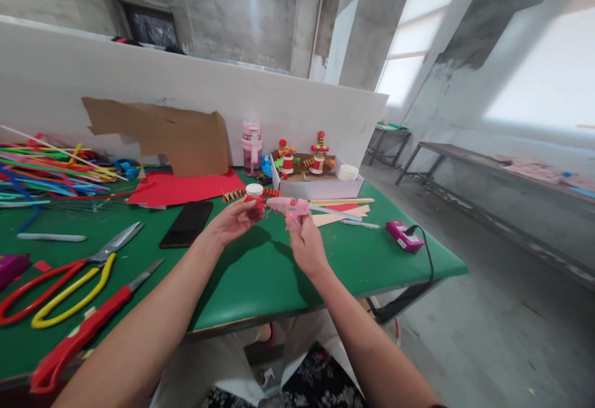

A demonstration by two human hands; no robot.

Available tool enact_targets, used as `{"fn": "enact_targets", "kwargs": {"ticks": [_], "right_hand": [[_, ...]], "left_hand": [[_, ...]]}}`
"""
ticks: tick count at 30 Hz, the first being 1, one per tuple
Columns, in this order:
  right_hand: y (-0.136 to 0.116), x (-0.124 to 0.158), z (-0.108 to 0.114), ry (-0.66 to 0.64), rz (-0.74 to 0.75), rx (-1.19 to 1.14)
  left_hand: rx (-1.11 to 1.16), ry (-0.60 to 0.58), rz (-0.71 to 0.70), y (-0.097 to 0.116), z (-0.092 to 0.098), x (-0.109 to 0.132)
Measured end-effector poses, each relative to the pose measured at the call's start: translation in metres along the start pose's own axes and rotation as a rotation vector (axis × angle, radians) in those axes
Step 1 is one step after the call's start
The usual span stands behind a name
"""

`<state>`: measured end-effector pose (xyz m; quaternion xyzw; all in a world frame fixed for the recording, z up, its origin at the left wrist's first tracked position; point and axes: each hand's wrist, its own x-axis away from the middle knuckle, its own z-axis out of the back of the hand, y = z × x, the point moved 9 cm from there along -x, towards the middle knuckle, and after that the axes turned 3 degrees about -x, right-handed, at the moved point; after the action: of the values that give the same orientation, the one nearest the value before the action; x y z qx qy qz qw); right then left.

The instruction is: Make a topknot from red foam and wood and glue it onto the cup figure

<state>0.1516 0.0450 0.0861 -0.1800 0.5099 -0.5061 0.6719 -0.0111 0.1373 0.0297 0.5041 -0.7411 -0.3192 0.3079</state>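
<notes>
My right hand (304,240) is wrapped round the grip of a pink hot glue gun (289,207), its nozzle pointing left. My left hand (235,219) pinches a small red and orange craft piece (257,199) right at the gun's nozzle. Both hands hover above the green table (251,271), near its front middle. Just behind them sit a white round cap (253,190) and a folded orange paper spring (233,195).
A white box (316,185) holds red figurines and a tape roll. A black phone (186,223), red paper (186,188), scissors (69,278), a red cutter (88,327), coloured straws (46,169), cardboard (162,135), a pink bottle (251,147) and a magenta plug block (403,235) lie around.
</notes>
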Motion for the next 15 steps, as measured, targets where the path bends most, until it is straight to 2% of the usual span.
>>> {"fn": "enact_targets", "kwargs": {"ticks": [15], "right_hand": [[-0.0011, -0.0001, 0.0025, 0.01, -0.001, 0.02]], "left_hand": [[-0.021, 0.046, -0.006, 0.0023, -0.0019, 0.0046]]}}
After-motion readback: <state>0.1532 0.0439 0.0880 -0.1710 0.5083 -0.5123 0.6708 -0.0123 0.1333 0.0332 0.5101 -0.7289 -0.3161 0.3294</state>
